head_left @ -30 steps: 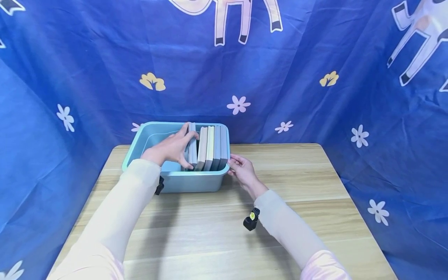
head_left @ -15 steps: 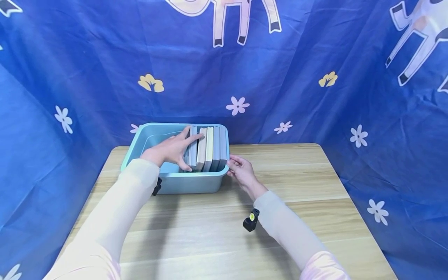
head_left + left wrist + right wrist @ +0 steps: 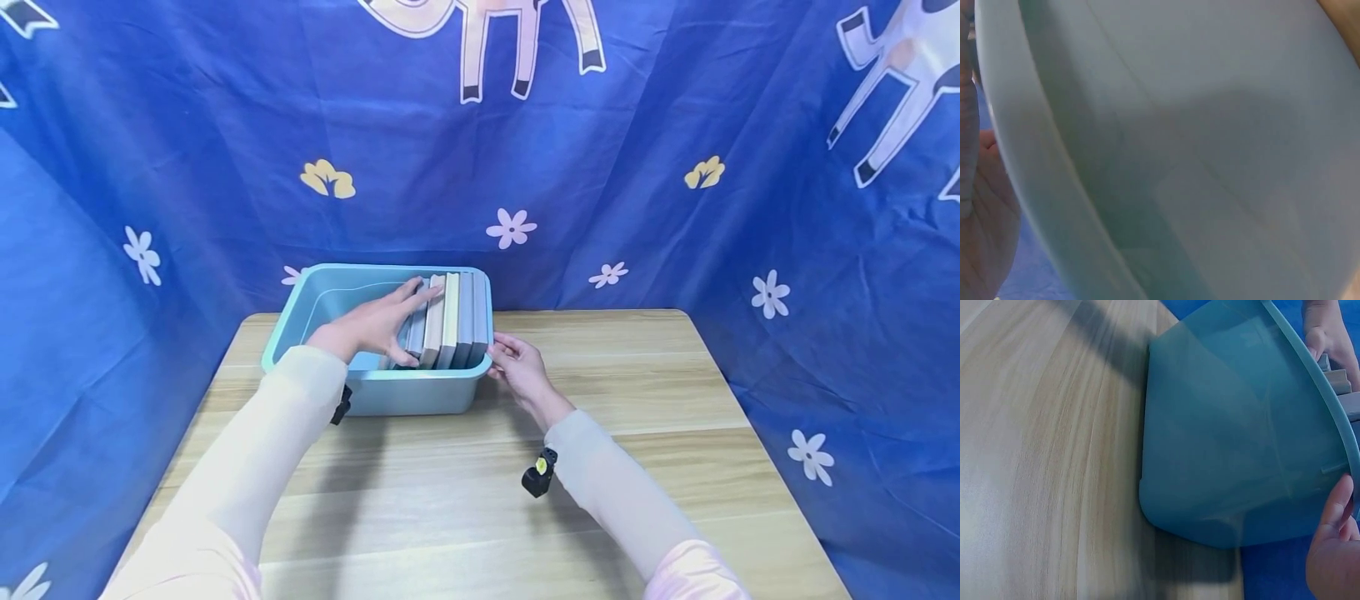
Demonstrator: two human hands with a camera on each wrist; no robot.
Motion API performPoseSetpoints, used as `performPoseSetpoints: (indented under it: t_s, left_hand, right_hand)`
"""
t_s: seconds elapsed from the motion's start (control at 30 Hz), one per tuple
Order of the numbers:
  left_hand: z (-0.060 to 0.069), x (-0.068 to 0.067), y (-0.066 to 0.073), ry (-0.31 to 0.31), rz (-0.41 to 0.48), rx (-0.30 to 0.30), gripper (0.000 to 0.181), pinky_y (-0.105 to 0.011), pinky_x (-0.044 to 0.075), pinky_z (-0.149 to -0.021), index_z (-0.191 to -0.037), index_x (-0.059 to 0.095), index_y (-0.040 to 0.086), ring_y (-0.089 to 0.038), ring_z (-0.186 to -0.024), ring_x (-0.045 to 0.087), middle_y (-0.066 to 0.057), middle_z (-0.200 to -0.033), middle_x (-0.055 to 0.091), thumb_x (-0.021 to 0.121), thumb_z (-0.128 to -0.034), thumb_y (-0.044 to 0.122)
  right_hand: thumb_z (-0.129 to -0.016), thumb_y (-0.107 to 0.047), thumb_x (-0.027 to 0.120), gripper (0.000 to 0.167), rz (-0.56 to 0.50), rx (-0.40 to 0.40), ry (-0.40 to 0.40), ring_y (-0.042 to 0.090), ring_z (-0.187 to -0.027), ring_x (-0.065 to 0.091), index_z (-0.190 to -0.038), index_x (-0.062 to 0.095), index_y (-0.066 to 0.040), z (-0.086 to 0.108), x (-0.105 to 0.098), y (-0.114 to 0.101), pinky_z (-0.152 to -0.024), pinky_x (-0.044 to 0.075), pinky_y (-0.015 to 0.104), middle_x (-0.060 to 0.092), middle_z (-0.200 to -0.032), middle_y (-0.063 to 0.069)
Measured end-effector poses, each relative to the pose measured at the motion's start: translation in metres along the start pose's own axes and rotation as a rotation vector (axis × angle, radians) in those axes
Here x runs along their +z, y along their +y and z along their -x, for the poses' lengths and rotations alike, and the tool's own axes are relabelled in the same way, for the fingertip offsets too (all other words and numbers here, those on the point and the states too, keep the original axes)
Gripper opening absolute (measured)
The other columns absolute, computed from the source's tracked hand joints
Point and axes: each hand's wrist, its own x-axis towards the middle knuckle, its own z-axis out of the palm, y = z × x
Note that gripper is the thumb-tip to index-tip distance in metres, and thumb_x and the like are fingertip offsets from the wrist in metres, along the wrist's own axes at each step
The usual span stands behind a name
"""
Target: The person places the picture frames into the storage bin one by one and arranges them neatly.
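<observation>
A light blue plastic basin (image 3: 412,392) stands at the back left of the table. Several books stand side by side in its right half, among them a pinkish-beige book (image 3: 432,329) and a cream book (image 3: 450,317). My left hand (image 3: 367,325) reaches into the basin and holds the leftmost grey-blue book (image 3: 417,329), thumb at the near end and fingers toward the far end. One finger lies over the neighbouring book's top. My right hand (image 3: 522,371) pinches the basin's right rim, as the right wrist view also shows. The left wrist view mostly shows the basin's wall.
Two grey-blue books (image 3: 478,312) stand against the basin's right wall. The wooden table (image 3: 600,367) runs forward and right of the basin. A blue patterned curtain (image 3: 585,167) encloses the back and sides.
The leftmost book has gone down lower into the basin and closer to the other books, with my left hand following it rightward. My right hand stays on the rim.
</observation>
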Motion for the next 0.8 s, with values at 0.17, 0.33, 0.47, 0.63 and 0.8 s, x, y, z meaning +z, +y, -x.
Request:
performPoseSetpoints:
  t_s: [0.17,0.33,0.47,0.63,0.8]
  left_hand:
    - [0.000,0.005,-0.003,0.015,0.012,-0.012,0.124,-0.058,0.041,-0.095,-0.155,0.008,0.028,-0.045,-0.130,0.033,-0.021,-0.157,0.003,0.083,-0.0607,0.059]
    - [0.002,0.006,-0.005,0.052,0.022,-0.019,0.129,-0.059,0.040,-0.096,-0.155,0.008,0.026,-0.045,-0.131,0.031,-0.020,-0.157,0.006,0.077,-0.0559,0.072]
    - [0.007,0.003,-0.005,0.094,0.029,-0.037,0.128,-0.060,0.039,-0.097,-0.155,0.012,0.021,-0.043,-0.134,0.028,-0.019,-0.157,0.008,0.075,-0.0560,0.074]
    - [0.019,0.000,0.000,0.129,0.079,-0.120,0.117,-0.064,0.032,-0.101,-0.154,0.015,0.021,-0.043,-0.136,0.024,-0.016,-0.157,0.008,0.072,-0.0647,0.071]
    - [0.031,-0.001,0.007,0.153,0.077,-0.205,0.109,-0.066,0.022,-0.105,-0.154,0.017,0.020,-0.043,-0.138,0.017,-0.017,-0.157,0.008,0.064,-0.0718,0.073]
  right_hand:
    - [-0.093,0.005,0.057,0.038,0.002,0.007,0.001,0.007,-0.063,0.054,-0.130,0.051,0.008,0.000,0.000,0.000,-0.054,0.051,0.015,0.052,-0.088,0.002]
    - [-0.092,0.005,0.057,0.038,0.014,0.009,0.000,0.006,-0.063,0.054,-0.129,0.052,0.008,-0.002,0.000,-0.001,-0.054,0.051,0.015,0.052,-0.088,0.002]
    - [-0.092,0.005,0.057,0.038,0.028,0.007,0.000,0.006,-0.063,0.053,-0.130,0.051,0.008,-0.003,0.001,-0.002,-0.054,0.051,0.015,0.052,-0.088,0.003]
    - [-0.094,0.002,0.057,0.039,0.060,0.014,-0.017,0.006,-0.065,0.055,-0.131,0.049,0.009,-0.002,-0.001,-0.004,-0.057,0.052,0.015,0.056,-0.091,0.005]
    - [-0.094,0.000,0.056,0.039,0.094,0.012,-0.047,0.011,-0.077,0.060,-0.132,0.048,0.009,-0.002,-0.009,-0.008,-0.063,0.055,0.020,0.057,-0.096,0.005]
